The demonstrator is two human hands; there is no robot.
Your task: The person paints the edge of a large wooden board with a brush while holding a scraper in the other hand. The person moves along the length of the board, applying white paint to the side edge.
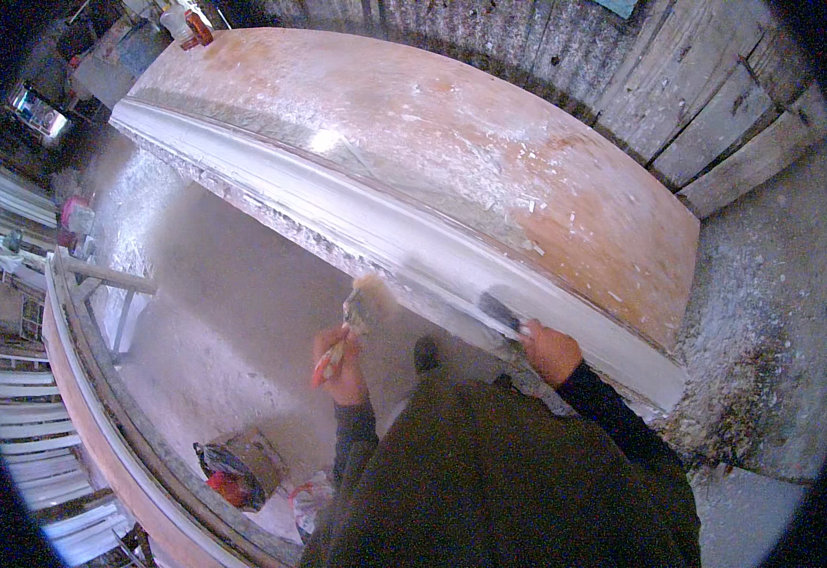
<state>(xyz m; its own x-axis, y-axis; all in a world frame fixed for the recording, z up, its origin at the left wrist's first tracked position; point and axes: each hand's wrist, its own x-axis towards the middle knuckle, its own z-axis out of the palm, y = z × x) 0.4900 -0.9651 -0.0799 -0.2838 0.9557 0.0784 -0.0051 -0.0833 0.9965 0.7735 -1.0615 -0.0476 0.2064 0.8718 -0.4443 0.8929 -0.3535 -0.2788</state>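
My left hand (pixel 340 364) grips a paintbrush (pixel 357 308) with a red handle and pale bristles, held up just below the long white plaster moulding (pixel 338 204) that runs along the front edge of a worn brown table (pixel 451 123). My right hand (pixel 551 350) holds a dark flat tool (pixel 501 312), seemingly a scraper, pressed against the moulding's white face near its right end. Dark sleeves cover both forearms.
White dust coats the floor (pixel 234 312). A second long mould bench (pixel 101 417) curves along the left. A dark bag with red items (pixel 229 469) lies on the floor at the lower left. Wooden planks (pixel 716 123) form the wall at right. White mouldings (pixel 26 445) stack at far left.
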